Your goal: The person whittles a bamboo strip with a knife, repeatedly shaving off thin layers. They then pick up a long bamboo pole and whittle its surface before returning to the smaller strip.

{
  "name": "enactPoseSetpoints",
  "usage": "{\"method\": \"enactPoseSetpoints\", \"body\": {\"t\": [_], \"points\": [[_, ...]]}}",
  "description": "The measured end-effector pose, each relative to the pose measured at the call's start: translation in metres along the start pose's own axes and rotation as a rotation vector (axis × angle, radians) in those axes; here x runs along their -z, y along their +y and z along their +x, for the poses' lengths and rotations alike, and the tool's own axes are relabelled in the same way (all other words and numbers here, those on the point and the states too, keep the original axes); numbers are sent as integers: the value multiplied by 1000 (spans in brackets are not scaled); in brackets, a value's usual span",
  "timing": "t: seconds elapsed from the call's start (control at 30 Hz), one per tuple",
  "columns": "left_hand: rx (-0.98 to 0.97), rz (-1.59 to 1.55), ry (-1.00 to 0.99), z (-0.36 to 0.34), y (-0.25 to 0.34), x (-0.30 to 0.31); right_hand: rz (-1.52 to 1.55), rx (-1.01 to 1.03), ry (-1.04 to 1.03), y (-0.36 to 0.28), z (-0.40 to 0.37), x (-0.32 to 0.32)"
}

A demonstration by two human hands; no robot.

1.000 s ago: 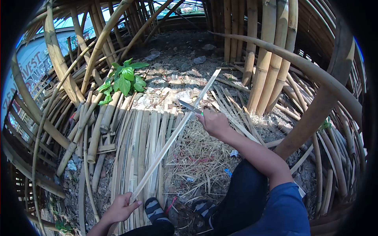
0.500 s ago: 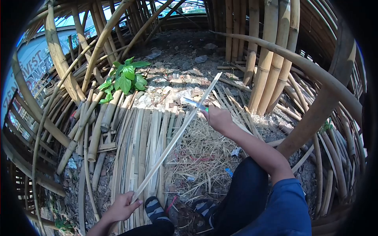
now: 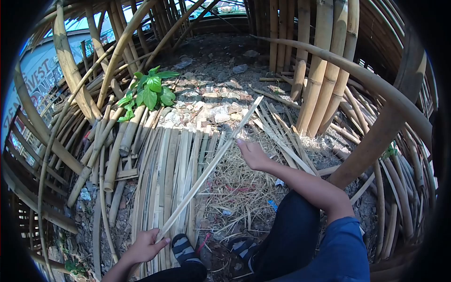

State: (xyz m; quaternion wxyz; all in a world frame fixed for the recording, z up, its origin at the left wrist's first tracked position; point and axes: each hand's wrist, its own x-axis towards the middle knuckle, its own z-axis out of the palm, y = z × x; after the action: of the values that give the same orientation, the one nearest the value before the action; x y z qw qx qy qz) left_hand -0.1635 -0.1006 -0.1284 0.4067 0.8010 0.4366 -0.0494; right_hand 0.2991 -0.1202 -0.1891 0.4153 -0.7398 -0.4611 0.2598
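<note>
Strip: long pale split-bamboo strip, thin and flat, held up off the ground on a slant. Its near end is down by the bottom edge of my view and its far tip is out over the grey stony ground.

Long axis: runs lower left to upper right, so away from the body and a bit to the right.

Left hand: left hand is wrapped around the near end, fingers closed on it.

Right hand: right hand sits further up, past the halfway mark, with its thumb side touching the strip. The fingers are curled under, so honestly I can't tell if it's gripping anything or just resting there.

Who's nearer: left has the butt end and right is closer to the tip. The stretch beyond the right hand sticks out unsupported.

Underneath: a row of flat yellowish bamboo slats lies side by side on the ground, mostly left of the strip. A heap of dry straw-like shavings sits below the right forearm.

Around: small green leafy plant at the far end of the slats, thick upright bamboo poles off to the right, and a dark striped sandal just beside the left hand.

Vs earlier: half a second and a second back, a short shiny knife blade with a green handle poked out of the right hand across the strip. No blade shows now. The right hand is also a touch nearer me than half a second ago. The left hand and the strip's angle look the same.
</note>
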Motion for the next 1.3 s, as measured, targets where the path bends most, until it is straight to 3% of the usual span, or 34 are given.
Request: {"method": "enactPoseSetpoints", "body": {"t": [0.07,0.1,0.2,0.27,0.3,0.37,0.43,0.63,0.7,0.83,0.87,0.9,1.0,1.07,1.1,1.13,1.23,1.3], "points": [[-50,-8,5,3,-4,-1,-411,411,94,-19,-24,-4],[-48,-7,6,2,-1,1,-409,412,94,-26,-34,-8],[-26,-47,20,-1,2,1,-848,893,-207,-31,-43,-18],[-29,-93,3,1,-17,-1,-881,1061,175,-10,-5,11],[-14,-94,-14,-3,-18,-5,-932,520,359,7,29,33],[-57,-82,-32,4,-13,-2,-950,521,292,-5,26,39],[-49,-127,-50,6,-17,-10,-727,205,369,-20,7,13],[2,-166,-52,1,-11,0,-683,313,348,1,20,14],[-31,-143,-31,3,-8,1,272,-117,45,10,31,12],[-64,-104,-35,9,-17,-4,91,72,113,3,16,2],[-65,-100,-38,10,-17,-4,-154,429,191,-2,4,-2],[-61,-121,-42,10,-17,-4,-150,428,193,-14,-12,-5],[-65,-167,-45,7,-13,-2,-766,989,-30,-28,-33,-7],[-64,-191,-45,3,-9,1,-839,1078,293,-1,3,24],[-61,-157,-24,1,-4,1,-951,502,421,8,32,45],[-74,-120,10,2,-1,3,-1000,511,342,7,30,54],[-31,-142,-12,6,-6,2,-889,425,487,5,22,24],[-51,-119,10,6,-12,5,-778,415,474,10,33,25]]}}
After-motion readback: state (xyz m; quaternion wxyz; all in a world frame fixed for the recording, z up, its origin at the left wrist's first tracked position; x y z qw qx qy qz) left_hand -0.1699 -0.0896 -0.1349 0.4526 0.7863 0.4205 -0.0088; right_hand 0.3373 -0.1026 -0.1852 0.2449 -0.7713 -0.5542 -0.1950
